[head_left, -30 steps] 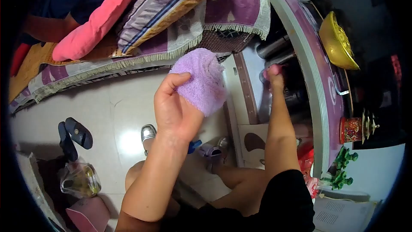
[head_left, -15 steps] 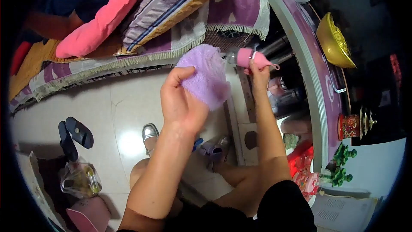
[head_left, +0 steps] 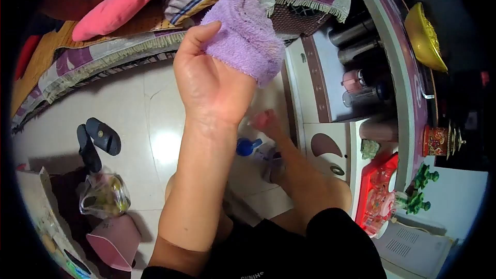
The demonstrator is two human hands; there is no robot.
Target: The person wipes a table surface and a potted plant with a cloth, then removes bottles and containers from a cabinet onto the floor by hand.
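My left hand [head_left: 217, 82] is raised, palm up, and grips a fluffy purple cloth [head_left: 245, 36] between thumb and fingers; the cloth hides most of the fingers. Lower down, my right hand [head_left: 271, 126] is closed around a small pink bottle [head_left: 260, 120] with a clear part. The hand covers most of it and the view there is blurred. Below that hand, close to the floor, is a blue item [head_left: 249, 146] whose kind I cannot make out.
At right is an open cabinet [head_left: 320, 67] holding dark cylinders and a pink cup [head_left: 354, 80], with a red tray [head_left: 380, 194] of glassware nearby. Dark slippers [head_left: 103, 136], a bag of fruit [head_left: 106, 195] and a pink bin [head_left: 116, 243] stand left. A fringed couch cover [head_left: 124, 54] lies ahead.
My right hand has swung down and left with the pink bottle, from beside the cabinet to low over the floor. My left hand and the cloth have moved higher in view. The camera has shifted.
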